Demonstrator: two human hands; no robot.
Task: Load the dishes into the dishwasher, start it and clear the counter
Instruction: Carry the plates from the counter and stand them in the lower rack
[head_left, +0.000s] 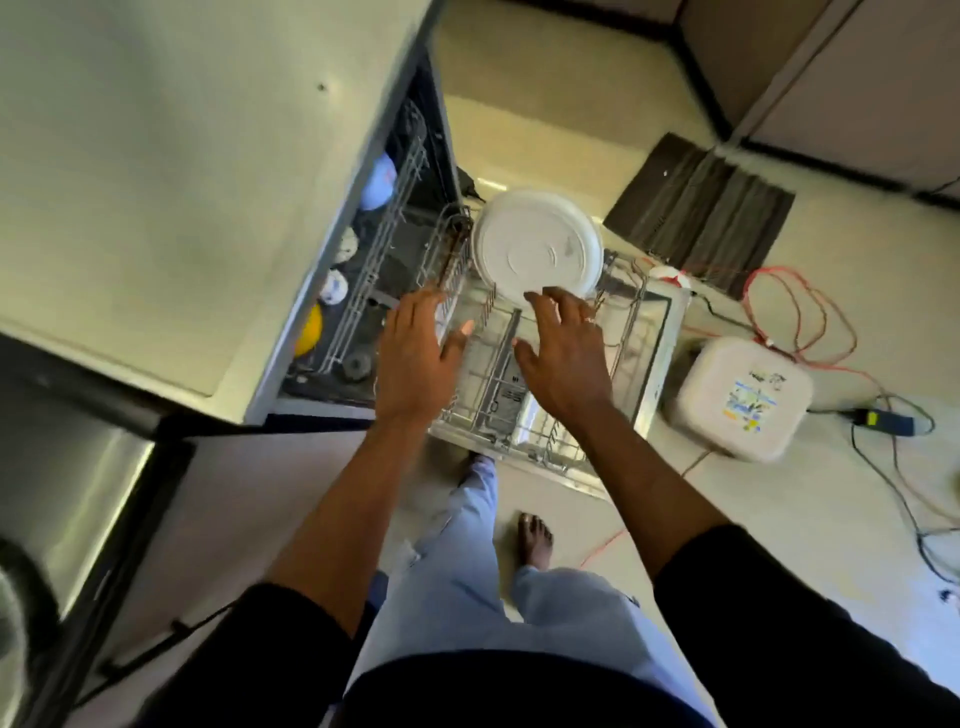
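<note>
Loading under way: white plate (537, 249) stands in pulled-out lower rack (498, 358); cups (332, 287) in upper rack (395, 208). Left hand (415, 353) and right hand (563, 353) spread, empty, over lower rack. Left: close door, start dishwasher, clear counter.

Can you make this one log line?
stage: loading | white plate: leaning in lower rack | left hand: open over rack | right hand: open by plate

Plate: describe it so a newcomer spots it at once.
Find the open dishwasher under the counter; its lower rack is pulled out. The plate stands at that rack's far end, just beyond the left hand and right hand. It is large, flat and white, unlike the small cups in the upper rack.
</note>
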